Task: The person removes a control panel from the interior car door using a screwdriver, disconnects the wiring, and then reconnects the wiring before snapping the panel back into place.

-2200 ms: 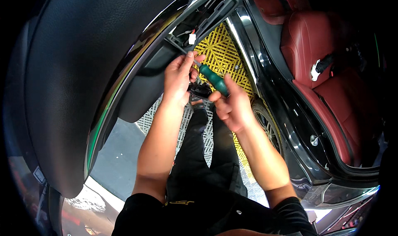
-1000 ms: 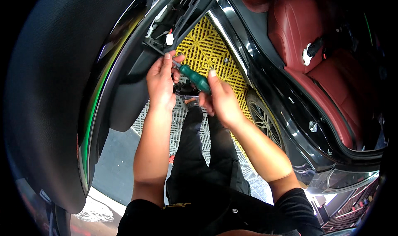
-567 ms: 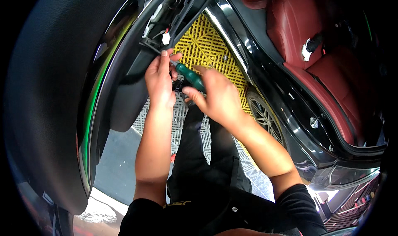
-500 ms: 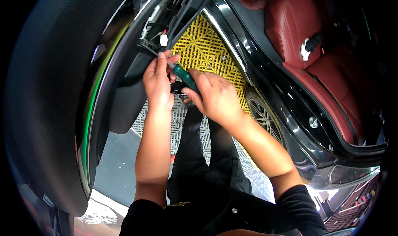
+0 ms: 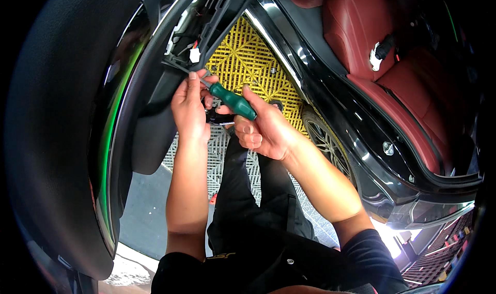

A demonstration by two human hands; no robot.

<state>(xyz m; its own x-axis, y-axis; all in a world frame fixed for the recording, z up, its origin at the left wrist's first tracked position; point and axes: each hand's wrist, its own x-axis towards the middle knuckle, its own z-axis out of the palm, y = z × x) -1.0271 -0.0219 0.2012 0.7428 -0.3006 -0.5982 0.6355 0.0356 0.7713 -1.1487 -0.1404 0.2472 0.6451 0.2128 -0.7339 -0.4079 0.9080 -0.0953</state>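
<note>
A screwdriver with a green handle [image 5: 232, 101] slants from the door's inner side toward my right palm. My left hand [image 5: 189, 112] is closed, its thumb and fingers pinching the shaft just ahead of the handle. The tip lies by the dark door trim [image 5: 173, 65], too small to make out. Around the handle's rear end is my right hand [image 5: 273, 131], loosely closed: the thumb is raised along the upper side, a forefinger reaches beneath, and the other fingers curl. A white plug connector [image 5: 195, 55] on coloured wires hangs just above my left fingertips.
The black door panel [image 5: 147, 131], with a green-lit strip [image 5: 111, 139], fills the left side. At right stand the car's black sill [image 5: 330, 87] and a red seat [image 5: 356, 35] with a black-and-white object [image 5: 380, 53] on it. Yellow grating [image 5: 235, 51] covers the floor between.
My right hand has loosened and rolled on the handle, its thumb lifting and its palm turning up; more of the handle shows. My left hand keeps its pinch. The whole view has shifted slightly.
</note>
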